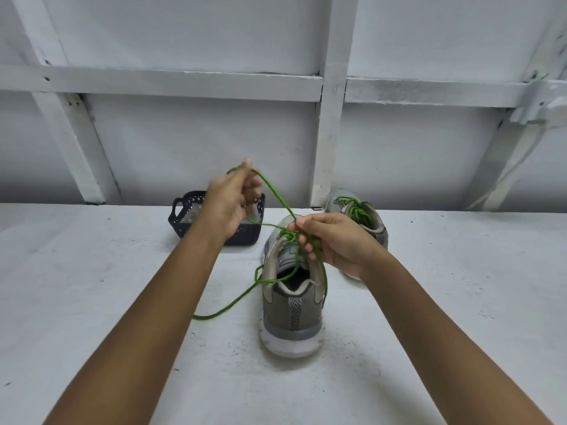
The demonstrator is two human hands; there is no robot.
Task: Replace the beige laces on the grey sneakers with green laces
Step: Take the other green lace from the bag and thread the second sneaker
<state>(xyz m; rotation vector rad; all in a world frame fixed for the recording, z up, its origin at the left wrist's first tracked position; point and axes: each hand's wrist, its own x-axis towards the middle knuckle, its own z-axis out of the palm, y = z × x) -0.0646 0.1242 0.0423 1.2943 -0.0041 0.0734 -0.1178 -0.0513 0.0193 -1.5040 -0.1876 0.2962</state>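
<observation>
Now the left hand (231, 204) pinches the green lace (276, 194) high, keeping tension. The right hand (336, 240), fingers (307, 247) curled, pins the crossing on the near grey sneaker (291, 305)

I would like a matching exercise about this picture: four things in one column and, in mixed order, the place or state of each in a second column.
Column one:
1 near sneaker
2 far sneaker
3 basket
4 left hand

Column two:
A raised, pinching the green lace
B dark, latticed, at the left
C heel toward the viewer
D farthest right, already laced

Pairs: 1-C, 2-D, 3-B, 4-A
</observation>
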